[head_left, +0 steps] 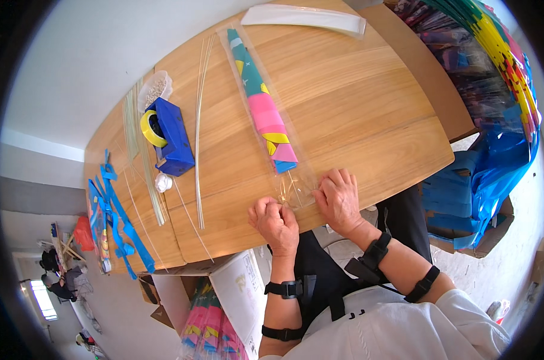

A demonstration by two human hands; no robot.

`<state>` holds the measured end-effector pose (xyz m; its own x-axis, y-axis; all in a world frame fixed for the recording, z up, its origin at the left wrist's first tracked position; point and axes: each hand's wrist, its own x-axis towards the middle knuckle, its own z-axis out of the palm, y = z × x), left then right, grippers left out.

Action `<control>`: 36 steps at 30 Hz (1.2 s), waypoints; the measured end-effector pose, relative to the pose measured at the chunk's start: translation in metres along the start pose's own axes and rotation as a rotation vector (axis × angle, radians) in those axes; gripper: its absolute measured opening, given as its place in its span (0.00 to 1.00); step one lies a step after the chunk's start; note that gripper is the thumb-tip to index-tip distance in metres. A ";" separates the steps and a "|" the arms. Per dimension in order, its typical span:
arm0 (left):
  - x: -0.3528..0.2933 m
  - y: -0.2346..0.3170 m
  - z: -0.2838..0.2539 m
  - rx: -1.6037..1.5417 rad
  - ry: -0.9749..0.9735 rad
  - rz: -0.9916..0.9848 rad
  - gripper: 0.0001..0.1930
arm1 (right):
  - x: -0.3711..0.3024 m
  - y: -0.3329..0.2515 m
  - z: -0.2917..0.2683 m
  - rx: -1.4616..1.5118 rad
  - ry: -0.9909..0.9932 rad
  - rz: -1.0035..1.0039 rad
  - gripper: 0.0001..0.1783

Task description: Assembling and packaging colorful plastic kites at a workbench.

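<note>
A long clear plastic sleeve [294,191] lies lengthwise on the wooden table, its near end by the table's front edge. Inside it is a narrow folded bundle of printed sheet [267,114] in green, pink, yellow and blue. My left hand [274,223] is closed at the near left corner of the sleeve, fingers curled over the plastic. At the near right corner my right hand [338,201] is also closed, pinching the sleeve's edge. The fingertips of both hands are partly hidden. Thin strings or rods show through the plastic between them.
Left of the sleeve lie thin pale rods [201,138], a blue tape dispenser [177,141], a tub of small pieces [156,89] and blue ribbons [119,222]. White sleeves [305,18] lie at the far edge. Boxes of packed bundles stand below left [239,294] and right [428,72].
</note>
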<state>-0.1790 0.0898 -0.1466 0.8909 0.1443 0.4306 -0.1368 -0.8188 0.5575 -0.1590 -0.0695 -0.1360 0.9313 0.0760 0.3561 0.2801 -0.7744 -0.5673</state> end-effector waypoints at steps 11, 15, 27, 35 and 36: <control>0.002 0.007 -0.001 0.070 -0.031 -0.029 0.09 | -0.002 0.003 0.000 0.041 -0.007 0.049 0.13; -0.005 0.008 -0.009 0.023 -0.030 -0.020 0.24 | -0.005 0.005 -0.007 0.012 -0.068 -0.078 0.27; 0.026 -0.003 0.007 0.090 -0.175 -0.177 0.41 | -0.011 0.011 -0.013 -0.103 -0.227 -0.108 0.43; 0.122 0.046 0.038 -0.027 -0.244 -0.475 0.28 | 0.010 -0.004 0.011 0.034 -0.221 0.184 0.09; 0.125 0.046 0.038 -0.039 -0.297 -0.538 0.27 | 0.007 -0.003 0.008 0.104 -0.239 0.125 0.08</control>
<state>-0.0579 0.0491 -0.0940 0.9213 0.3659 -0.1318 0.3549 -0.6522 0.6699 -0.1510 -0.0620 -0.1375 0.9851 0.1398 0.1006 0.1709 -0.7193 -0.6734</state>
